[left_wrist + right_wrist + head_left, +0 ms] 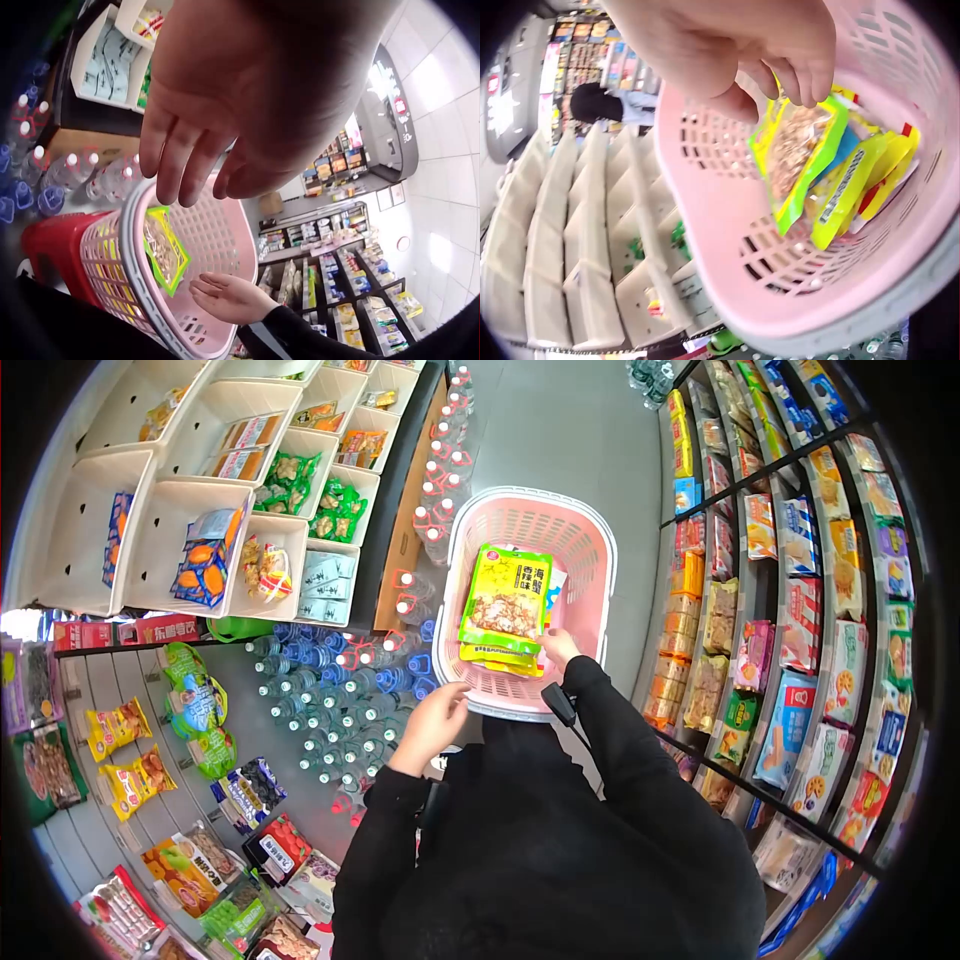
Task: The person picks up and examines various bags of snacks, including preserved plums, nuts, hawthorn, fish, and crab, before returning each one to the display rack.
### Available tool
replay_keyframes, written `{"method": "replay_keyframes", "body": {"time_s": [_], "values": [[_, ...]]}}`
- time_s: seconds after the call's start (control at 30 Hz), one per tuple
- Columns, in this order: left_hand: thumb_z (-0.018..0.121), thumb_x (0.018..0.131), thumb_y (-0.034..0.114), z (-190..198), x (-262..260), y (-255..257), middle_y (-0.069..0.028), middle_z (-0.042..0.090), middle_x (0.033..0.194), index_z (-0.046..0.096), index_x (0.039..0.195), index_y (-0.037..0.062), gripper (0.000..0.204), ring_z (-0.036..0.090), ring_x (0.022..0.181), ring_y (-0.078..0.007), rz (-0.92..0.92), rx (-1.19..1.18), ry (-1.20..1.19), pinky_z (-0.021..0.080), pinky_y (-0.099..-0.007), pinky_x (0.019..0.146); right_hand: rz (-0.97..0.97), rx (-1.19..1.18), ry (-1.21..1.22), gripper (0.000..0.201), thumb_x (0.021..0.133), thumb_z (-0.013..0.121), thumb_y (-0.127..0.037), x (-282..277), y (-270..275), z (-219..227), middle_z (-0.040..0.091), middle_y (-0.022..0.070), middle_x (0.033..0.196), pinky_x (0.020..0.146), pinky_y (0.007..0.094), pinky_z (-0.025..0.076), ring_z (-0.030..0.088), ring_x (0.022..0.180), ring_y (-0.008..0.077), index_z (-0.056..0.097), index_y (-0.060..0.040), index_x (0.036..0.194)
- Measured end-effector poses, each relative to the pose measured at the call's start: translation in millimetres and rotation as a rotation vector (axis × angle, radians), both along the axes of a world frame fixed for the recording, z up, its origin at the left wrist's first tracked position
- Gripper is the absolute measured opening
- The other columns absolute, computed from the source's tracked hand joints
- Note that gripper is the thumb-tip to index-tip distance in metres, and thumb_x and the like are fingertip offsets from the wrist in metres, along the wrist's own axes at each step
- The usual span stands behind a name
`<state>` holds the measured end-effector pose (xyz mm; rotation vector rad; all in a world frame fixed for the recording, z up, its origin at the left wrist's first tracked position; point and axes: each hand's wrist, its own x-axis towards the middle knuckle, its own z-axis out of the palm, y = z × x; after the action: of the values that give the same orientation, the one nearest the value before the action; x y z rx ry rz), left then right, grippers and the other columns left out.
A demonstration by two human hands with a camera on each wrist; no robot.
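Left hand: hovered by the pink basket rim, fingers relaxed and apart, holding nothing.
Right hand: inside the basket, fingers loosely spread just beside the green snack packet.
Packet: lay atop yellow packets.

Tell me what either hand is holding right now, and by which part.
Nothing is held. The right hand hovers open by the green snack packet in the pink basket; the left hand is open too.

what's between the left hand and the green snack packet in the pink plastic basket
Only the pink plastic basket rim, seen in the head view: left hand sits at its near edge, green snack packet lies inside.
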<state>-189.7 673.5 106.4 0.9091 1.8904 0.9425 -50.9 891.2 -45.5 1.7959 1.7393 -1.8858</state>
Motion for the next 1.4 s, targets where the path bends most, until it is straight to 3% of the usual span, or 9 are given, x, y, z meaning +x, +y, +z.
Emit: {"method": "replay_keyframes", "body": {"time_s": [0.17,0.23,0.3,0.43,0.6,0.93,1.1,1.27,1.4], "values": [[0.049,0.077,0.012,-13.2,0.9,32.9,-0.0148,0.059,0.088,0.052,0.101,0.0012,0.025,0.058,0.077,-0.0266,-0.015,-0.125,-0.020,0.046,-0.0328,0.068,-0.234,-0.380,0.176,0.041,0.077,0.058,-0.015,-7.5,7.0,-64.2,0.055,0.0146,0.087,0.064,0.0305,0.047,0.056,0.078,0.0207,0.045,0.0111,0.105],[0.049,0.077,0.012,-15.7,1.2,31.4,-0.0145,0.059,0.087,0.052,0.101,0.0015,0.026,0.058,0.076,-0.0266,-0.014,-0.125,-0.039,0.046,-0.0331,0.067,-0.268,-0.375,0.115,0.031,0.079,0.055,-0.014,-12.9,9.9,-79.5,0.056,0.0116,0.086,0.062,0.0306,0.048,0.057,0.073,0.0200,0.048,0.0077,0.100],[0.047,0.079,0.008,-14.5,-1.9,27.0,-0.0146,0.059,0.090,0.050,0.102,-0.0002,0.024,0.059,0.079,-0.0207,-0.018,-0.227,-0.083,0.046,-0.0286,0.071,-0.304,-0.335,0.097,0.025,0.079,0.057,-0.021,-15.7,11.0,-69.5,0.056,0.0053,0.071,0.036,0.0277,0.037,0.051,0.050,0.0143,0.053,0.0003,0.092],[0.047,0.080,0.007,-17.7,-7.5,21.5,-0.0141,0.059,0.092,0.050,0.102,-0.0013,0.024,0.058,0.083,-0.0200,-0.010,-0.259,-0.084,0.046,-0.0282,0.072,-0.120,-0.051,0.307,0.017,0.080,0.054,-0.016,-23.9,16.0,-61.5,0.055,0.0034,0.073,0.039,0.0270,0.038,0.050,0.054,0.0121,0.054,-0.0017,0.089],[0.045,0.082,0.005,-18.9,-15.0,20.4,-0.0112,0.056,0.096,0.050,0.101,-0.0034,0.022,0.057,0.089,-0.0171,0.067,-0.180,-0.140,0.045,-0.0274,0.074,-0.016,-0.094,0.462,0.016,0.079,0.054,-0.011,-15.7,37.4,13.9,0.056,0.0022,0.080,0.065,0.0218,0.041,0.053,0.072,0.0086,0.054,-0.0001,0.091],[0.053,0.083,0.023,50.0,-25.7,-10.4,-0.0073,0.051,0.104,0.041,0.115,0.0008,0.041,0.048,0.098,-0.0140,0.369,0.475,-0.471,0.039,-0.0273,0.085,0.139,-0.109,0.804,0.033,0.073,0.057,-0.009,1.3,-23.6,241.2,0.055,0.0042,0.095,0.076,0.0241,0.039,0.049,0.088,0.0117,0.051,0.0014,0.104],[0.054,0.082,0.026,128.7,-19.1,-113.0,0.0009,0.051,0.096,0.043,0.114,0.0040,0.040,0.047,0.085,-0.0061,0.572,0.661,-0.439,0.041,-0.0223,0.073,0.414,-0.346,0.970,0.046,0.070,0.056,-0.013,-54.0,-105.3,264.2,0.053,0.0101,0.103,0.080,0.0296,0.041,0.053,0.090,0.0188,0.044,0.0034,0.112],[0.054,0.083,0.023,164.4,35.3,-205.6,-0.0032,0.051,0.106,0.042,0.116,0.0022,0.042,0.047,0.096,-0.0108,0.859,0.828,-0.197,0.039,-0.0273,0.083,0.881,-0.548,1.090,0.045,0.071,0.064,-0.018,-98.3,-172.2,274.8,0.055,0.0082,0.099,0.079,0.0288,0.042,0.053,0.088,0.0168,0.046,0.0022,0.107],[0.052,0.083,0.017,170.5,75.3,-348.2,-0.0044,0.050,0.110,0.042,0.116,0.0016,0.037,0.047,0.098,-0.0111,1.186,0.902,-0.093,0.038,-0.0273,0.085,1.213,-0.730,0.977,0.039,0.076,0.057,-0.009,-139.4,-323.8,297.6,0.053,0.0080,0.104,0.082,0.0271,0.040,0.051,0.095,0.0151,0.043,0.0008,0.111]]}}
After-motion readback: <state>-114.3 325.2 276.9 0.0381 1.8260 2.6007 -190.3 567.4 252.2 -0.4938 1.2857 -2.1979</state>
